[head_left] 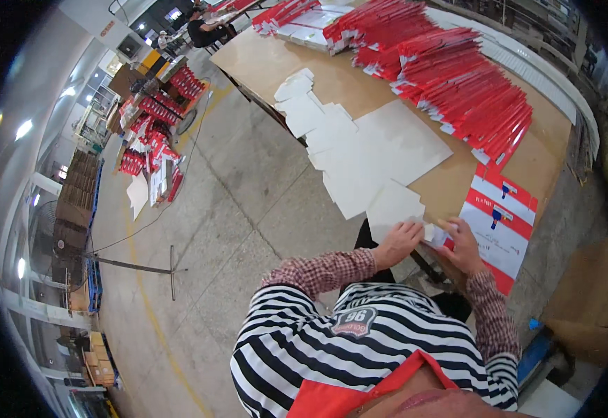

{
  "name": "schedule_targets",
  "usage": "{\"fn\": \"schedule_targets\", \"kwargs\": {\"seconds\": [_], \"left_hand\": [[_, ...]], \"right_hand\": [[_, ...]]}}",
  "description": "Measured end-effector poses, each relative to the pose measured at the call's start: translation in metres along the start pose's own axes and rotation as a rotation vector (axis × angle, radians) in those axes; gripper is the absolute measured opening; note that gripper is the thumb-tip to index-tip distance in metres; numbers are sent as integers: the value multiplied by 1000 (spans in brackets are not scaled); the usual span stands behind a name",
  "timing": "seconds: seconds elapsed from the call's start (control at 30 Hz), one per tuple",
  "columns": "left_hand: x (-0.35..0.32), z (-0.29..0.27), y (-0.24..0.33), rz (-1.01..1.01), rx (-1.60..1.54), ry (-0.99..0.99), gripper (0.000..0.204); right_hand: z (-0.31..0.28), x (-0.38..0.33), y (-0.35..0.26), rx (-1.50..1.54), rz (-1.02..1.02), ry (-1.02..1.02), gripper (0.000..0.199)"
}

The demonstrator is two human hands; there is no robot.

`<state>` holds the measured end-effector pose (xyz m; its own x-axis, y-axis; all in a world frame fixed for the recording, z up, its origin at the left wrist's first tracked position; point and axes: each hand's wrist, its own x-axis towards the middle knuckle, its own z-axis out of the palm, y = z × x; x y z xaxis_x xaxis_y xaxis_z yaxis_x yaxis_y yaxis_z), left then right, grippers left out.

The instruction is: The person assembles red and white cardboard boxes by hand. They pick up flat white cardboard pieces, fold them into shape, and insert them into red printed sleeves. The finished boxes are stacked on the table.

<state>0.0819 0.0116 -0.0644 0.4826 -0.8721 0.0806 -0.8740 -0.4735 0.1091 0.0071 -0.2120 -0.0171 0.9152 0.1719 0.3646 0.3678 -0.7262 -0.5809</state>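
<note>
My left hand [399,244] is at the near edge of the table, its fingers closed on the edge of a white cardboard sheet [393,206]. Just to its right, my right hand [463,248] has curled fingers at a small white and red cardboard flap [437,237] between the two hands. Beside the right hand lies a flat red-and-white printed carton blank [497,233], partly over the table edge. More white cardboard sheets [405,143] overlap in a row running away from me. The fingertips partly hide what they grip.
Folded red-and-white cartons [467,97] stand in a long leaning row across the brown table [527,164]. A brown cardboard box [586,299] stands at the lower right. On the floor at left are piled cartons [154,132] and a metal stand [172,272]. A person [206,31] sits far off.
</note>
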Motion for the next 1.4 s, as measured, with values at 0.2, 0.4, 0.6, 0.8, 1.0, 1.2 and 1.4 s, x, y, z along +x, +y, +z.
{"fn": "schedule_targets", "kwargs": {"seconds": [0.2,0.4,0.6,0.8,1.0,1.2,1.4], "left_hand": [[-52,-14,-45,358,-53,-104,58],[-49,-15,-2,-633,-884,644,61],[-19,2,20,-1079,-1580,783,36],[35,-16,35,162,-355,260,81],[55,-1,20,298,-391,112,118],[65,9,23,290,-303,62,107],[68,11,33,286,-95,20,91]], "right_hand": [[3,-30,15,-98,-26,-290,57],[5,-54,14,-96,12,-239,55],[10,-53,14,-72,33,-218,54],[-8,-45,-7,-180,235,-473,58],[-23,-85,-5,-343,290,-31,83],[-16,-92,-1,-300,309,-38,79],[-6,-97,5,-350,298,-94,63]]}}
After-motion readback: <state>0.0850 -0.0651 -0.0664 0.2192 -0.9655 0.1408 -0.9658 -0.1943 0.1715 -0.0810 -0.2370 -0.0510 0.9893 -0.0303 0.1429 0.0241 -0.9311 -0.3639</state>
